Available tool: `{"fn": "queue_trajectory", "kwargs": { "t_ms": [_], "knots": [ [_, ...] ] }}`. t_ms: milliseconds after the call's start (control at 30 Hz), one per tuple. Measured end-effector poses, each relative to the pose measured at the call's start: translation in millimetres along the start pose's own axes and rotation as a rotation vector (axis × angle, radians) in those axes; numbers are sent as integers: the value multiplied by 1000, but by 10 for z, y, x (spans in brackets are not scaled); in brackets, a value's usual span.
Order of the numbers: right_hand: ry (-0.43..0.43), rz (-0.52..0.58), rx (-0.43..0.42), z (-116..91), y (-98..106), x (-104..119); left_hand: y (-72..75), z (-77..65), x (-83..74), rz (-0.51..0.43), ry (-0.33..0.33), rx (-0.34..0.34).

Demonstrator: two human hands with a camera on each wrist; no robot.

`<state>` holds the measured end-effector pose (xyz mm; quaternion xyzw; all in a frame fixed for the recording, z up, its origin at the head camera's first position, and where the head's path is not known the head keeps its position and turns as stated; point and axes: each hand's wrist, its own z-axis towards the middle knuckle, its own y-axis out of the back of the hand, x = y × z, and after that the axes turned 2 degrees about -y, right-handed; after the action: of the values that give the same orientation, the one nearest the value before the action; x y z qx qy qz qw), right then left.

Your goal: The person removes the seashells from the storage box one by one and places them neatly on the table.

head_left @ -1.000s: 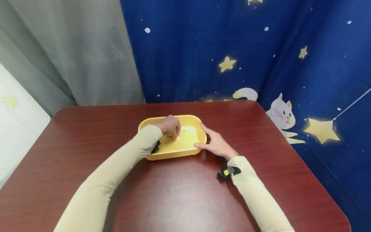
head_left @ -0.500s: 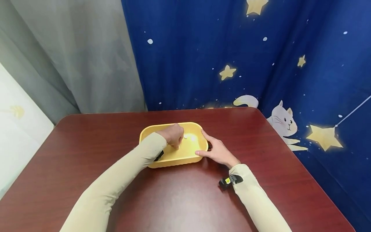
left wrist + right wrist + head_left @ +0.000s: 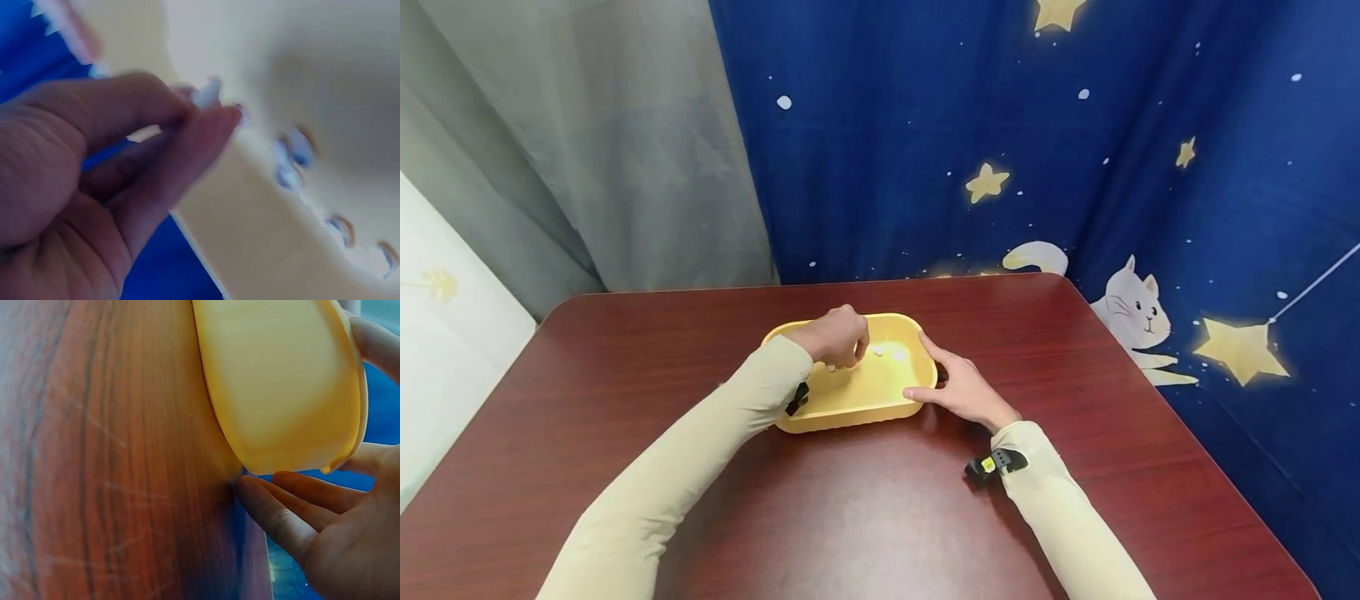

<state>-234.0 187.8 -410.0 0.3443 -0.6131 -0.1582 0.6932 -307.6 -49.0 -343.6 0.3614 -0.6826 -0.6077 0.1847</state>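
Observation:
My left hand point(image 3: 842, 336) is over the inside of a yellow plastic basin point(image 3: 857, 417). In the left wrist view, its thumb and forefinger pinch a small white piece point(image 3: 208, 94), blurred, its kind not clear. Several more small whitish pieces point(image 3: 292, 147) lie on the basin floor; one white piece point(image 3: 878, 351) shows just right of the hand in the head view. At the basin's right end, my right hand point(image 3: 962, 387) holds the rim, thumb at the front corner. From the right wrist view, its other fingers point(image 3: 281, 525) lie along the outside of the end wall.
The basin stands on a dark red wooden table point(image 3: 865, 508), toward its far edge. Behind hang a grey curtain point(image 3: 625, 150) and a blue curtain point(image 3: 887, 150) with stars and a cat. A black wrist camera point(image 3: 988, 467) sits by the right sleeve.
My left hand reached down to the basin floor at a white piece, then rose slightly and moved left. The right hand keeps its hold on the basin. The head view has tilted a little.

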Motion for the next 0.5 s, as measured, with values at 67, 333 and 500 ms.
{"fn": "queue_trajectory", "kwargs": {
  "t_ms": [67,333,500],
  "knots": [
    [-2,-7,2,-2,-5,8,72,-90,0,-54,-4,-37],
    [-24,-3,-4,-11,-11,29,270,-557,-21,-164,-82,-225],
    [-11,-1,-4,-16,-14,43,313,-907,-65,-247,-45,-319]
  ]
}}
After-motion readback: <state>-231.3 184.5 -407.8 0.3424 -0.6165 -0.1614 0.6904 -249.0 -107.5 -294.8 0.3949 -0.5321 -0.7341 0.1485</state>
